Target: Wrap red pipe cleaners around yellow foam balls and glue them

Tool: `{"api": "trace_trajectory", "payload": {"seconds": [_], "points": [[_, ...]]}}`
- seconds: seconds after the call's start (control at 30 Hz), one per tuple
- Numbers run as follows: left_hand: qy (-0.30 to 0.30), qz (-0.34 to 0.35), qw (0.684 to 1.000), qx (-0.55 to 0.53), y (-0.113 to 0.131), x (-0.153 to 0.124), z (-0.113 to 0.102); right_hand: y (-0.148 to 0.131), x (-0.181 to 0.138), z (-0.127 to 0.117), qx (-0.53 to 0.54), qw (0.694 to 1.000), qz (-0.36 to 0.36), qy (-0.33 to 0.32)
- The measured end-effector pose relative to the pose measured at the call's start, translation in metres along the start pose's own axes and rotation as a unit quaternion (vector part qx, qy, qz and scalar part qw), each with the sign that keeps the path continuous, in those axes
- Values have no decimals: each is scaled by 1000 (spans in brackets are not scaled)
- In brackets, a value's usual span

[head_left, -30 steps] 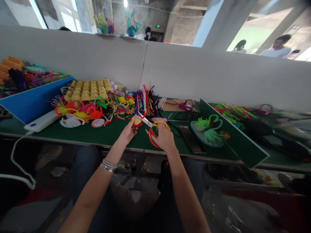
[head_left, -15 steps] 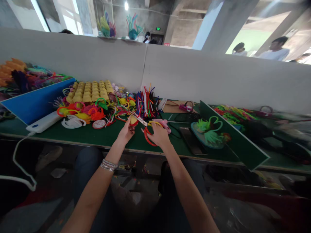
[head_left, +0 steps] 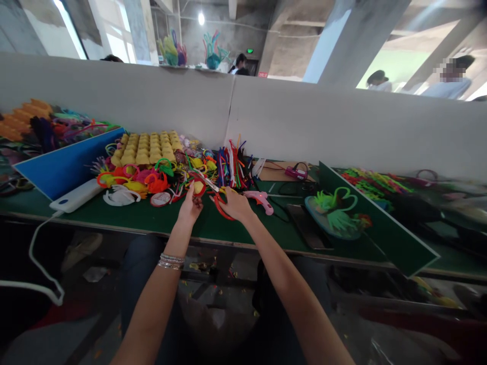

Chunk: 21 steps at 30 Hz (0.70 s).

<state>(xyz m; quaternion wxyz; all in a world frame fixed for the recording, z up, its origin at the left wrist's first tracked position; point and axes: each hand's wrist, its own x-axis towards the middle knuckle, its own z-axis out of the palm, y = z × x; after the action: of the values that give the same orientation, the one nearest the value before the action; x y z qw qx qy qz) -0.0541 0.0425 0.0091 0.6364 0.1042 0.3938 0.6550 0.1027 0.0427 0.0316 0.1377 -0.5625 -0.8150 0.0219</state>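
Note:
My left hand (head_left: 191, 205), with a beaded bracelet at the wrist, pinches a small round piece, yellow with a red edge (head_left: 198, 188); its exact kind is too small to tell. My right hand (head_left: 235, 204) is closed round the red and yellow handles of a pair of scissors (head_left: 208, 181). The blades point up and left, just beside the round piece. Whether they touch it I cannot tell. Just right of my right hand lies a pink glue gun (head_left: 261, 201).
A yellow egg tray (head_left: 148, 148) and colourful pipe-cleaner pieces (head_left: 155, 181) fill the left. Bundled pipe cleaners (head_left: 234, 167) stand behind my hands. A blue board (head_left: 72, 159), white power strip (head_left: 76, 195), phone (head_left: 306, 228), blue dish (head_left: 335, 230) and green board (head_left: 380, 228) flank them.
Both hands have shifted left over the table with the round piece and the scissors. More of the glue gun shows now. The whole view has tilted up slightly.

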Motion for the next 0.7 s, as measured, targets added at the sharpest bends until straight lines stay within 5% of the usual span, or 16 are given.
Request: {"api": "trace_trajectory", "payload": {"seconds": [0.3, 0.53, 0.7], "points": [[-47, 31, 996, -64, 4, -10, 3, 4, 12, -3, -76, 995, 60, -5], [-163, 54, 982, -78, 2, -23, 7, 2, 19, 0, -196, 977, -26, 83], [-170, 68, 979, -87, 1, -31, 11, 2, 12, -4, -234, 967, -73, 67]]}}
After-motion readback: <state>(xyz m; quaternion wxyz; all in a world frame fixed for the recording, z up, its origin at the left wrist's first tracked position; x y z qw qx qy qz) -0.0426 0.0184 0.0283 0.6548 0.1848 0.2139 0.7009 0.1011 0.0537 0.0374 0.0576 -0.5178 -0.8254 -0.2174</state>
